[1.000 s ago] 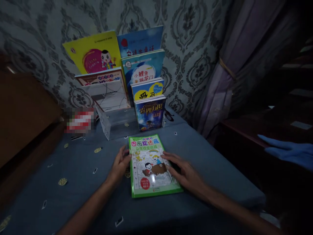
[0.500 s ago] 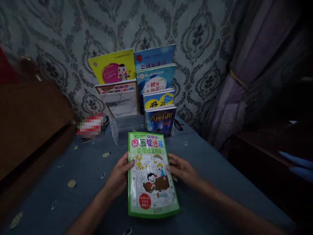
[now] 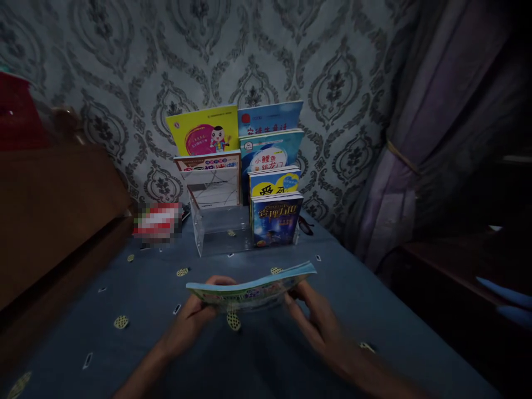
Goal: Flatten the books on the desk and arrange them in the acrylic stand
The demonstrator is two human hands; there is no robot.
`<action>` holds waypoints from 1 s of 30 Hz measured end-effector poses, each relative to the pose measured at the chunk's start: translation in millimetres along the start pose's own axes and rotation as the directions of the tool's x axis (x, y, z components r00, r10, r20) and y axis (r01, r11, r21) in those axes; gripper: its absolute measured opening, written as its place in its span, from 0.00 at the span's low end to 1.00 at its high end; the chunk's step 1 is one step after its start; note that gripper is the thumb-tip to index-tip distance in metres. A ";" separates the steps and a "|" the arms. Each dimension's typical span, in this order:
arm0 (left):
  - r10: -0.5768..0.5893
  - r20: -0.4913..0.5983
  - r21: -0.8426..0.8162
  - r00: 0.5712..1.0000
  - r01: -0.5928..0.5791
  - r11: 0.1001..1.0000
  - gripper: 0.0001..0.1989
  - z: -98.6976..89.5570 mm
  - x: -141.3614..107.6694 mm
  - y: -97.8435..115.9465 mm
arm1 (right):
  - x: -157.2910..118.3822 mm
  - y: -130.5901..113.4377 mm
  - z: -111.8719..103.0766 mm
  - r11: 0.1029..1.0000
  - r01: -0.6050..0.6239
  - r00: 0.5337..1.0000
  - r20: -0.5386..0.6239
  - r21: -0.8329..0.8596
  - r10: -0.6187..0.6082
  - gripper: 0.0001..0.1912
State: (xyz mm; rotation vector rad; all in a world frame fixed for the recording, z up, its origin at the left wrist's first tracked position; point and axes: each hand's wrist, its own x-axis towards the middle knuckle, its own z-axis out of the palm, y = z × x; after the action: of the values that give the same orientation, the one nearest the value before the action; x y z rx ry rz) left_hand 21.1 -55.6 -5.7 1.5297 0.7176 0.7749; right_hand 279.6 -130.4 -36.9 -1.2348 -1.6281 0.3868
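Dim, cool light. Near-black past the table's (image 3: 357, 299) right edge. Held book (image 3: 257, 293) blurry. Red-white item (image 3: 158, 221) by far left corner pixelated. Frame edges soft, stretched.

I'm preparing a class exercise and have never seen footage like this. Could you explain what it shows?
There is no machine here: one person uses two bare hands. The camera sits on their head, looking forward and down. The left hand and right hand hold a thin book between them, seen nearly edge-on, above a patterned blue cloth. Beyond stands a clear rack of books, with a yellow book at the back left and a dark blue book at the front right. Left of the rack lies a red-and-white item, too pixelated to identify.
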 end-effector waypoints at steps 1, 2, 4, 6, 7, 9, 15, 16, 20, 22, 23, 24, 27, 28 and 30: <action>0.008 -0.001 0.015 1.000 -0.008 1.000 0.21 0.4 -0.6 2.8 | 1.8 -2.1 -1.1 1.000 -0.001 1.000 0.008 -0.006 0.001 0.16; 0.011 -0.009 0.023 1.000 -0.011 1.000 0.22 0.5 -0.9 4.8 | 3.7 -4.6 -2.3 1.000 -0.004 1.000 0.018 -0.011 0.004 0.15; 0.010 -0.018 0.031 1.000 -0.009 0.999 0.24 -0.1 -1.6 6.2 | 6.3 -9.3 -4.5 1.000 -0.010 0.999 0.032 -0.016 0.010 0.14; -0.003 0.005 0.038 1.000 0.003 0.999 0.26 -1.1 -2.4 5.2 | 6.7 -11.7 -5.6 1.000 -0.016 0.999 0.045 -0.022 0.017 0.13; -0.008 0.019 0.039 1.000 0.007 0.999 0.27 -1.7 -2.8 4.3 | 6.2 -12.0 -5.8 1.000 -0.019 0.999 0.049 -0.025 0.020 0.13; -0.008 0.037 0.031 0.999 0.007 0.999 0.30 -3.0 -3.5 2.7 | 4.8 -11.1 -5.7 0.999 -0.022 0.998 0.052 -0.030 0.023 0.13; -0.014 0.023 -0.001 1.000 0.014 1.000 0.31 -3.7 -2.9 3.3 | 3.0 -6.6 -4.6 0.999 -0.022 0.998 0.058 -0.046 0.024 0.13; -0.017 0.016 -0.014 1.000 0.017 1.000 0.30 -2.9 -2.6 4.0 | 3.1 -5.9 -4.4 0.999 -0.022 0.998 0.060 -0.049 0.025 0.13; -0.020 -0.047 -0.053 0.999 0.017 0.998 0.33 1.0 -1.1 5.0 | 5.6 -5.2 -4.8 0.999 -0.002 0.997 0.080 -0.050 0.006 0.12; 0.001 -0.095 -0.005 0.995 -0.001 1.000 0.31 0.7 -0.7 3.9 | 8.5 -6.8 -6.7 0.999 -0.008 0.995 0.100 -0.049 0.013 0.12; 0.024 -0.116 0.044 0.993 -0.019 0.999 0.29 -0.5 -0.7 3.1 | 10.3 -7.8 -8.1 0.999 -0.009 0.994 0.107 -0.048 0.014 0.12; 0.052 -0.132 0.109 0.990 -0.038 0.993 0.27 -2.2 -1.0 2.3 | 12.3 -8.8 -9.7 0.999 -0.010 0.993 0.114 -0.047 0.015 0.12; 0.126 -0.157 0.345 0.980 -0.064 0.936 0.23 -9.2 -3.9 0.4 | 18.3 -11.0 -14.8 0.999 0.011 0.994 0.113 -0.037 -0.006 0.13; 0.137 -0.158 0.416 0.978 -0.060 0.908 0.23 -11.2 -5.5 0.2 | 20.2 -11.5 -16.2 0.999 0.015 0.994 0.109 -0.033 -0.012 0.13; 0.149 -0.158 0.512 0.976 -0.048 0.858 0.23 -13.8 -9.2 0.3 | 24.2 -12.9 -18.1 1.000 0.018 0.995 0.096 -0.025 -0.016 0.13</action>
State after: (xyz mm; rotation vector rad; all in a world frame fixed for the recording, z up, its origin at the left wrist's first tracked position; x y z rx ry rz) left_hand 4.6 -55.0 -5.2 1.9973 1.0540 0.8627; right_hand 289.0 -120.7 -7.0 -1.2372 -1.7291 0.4219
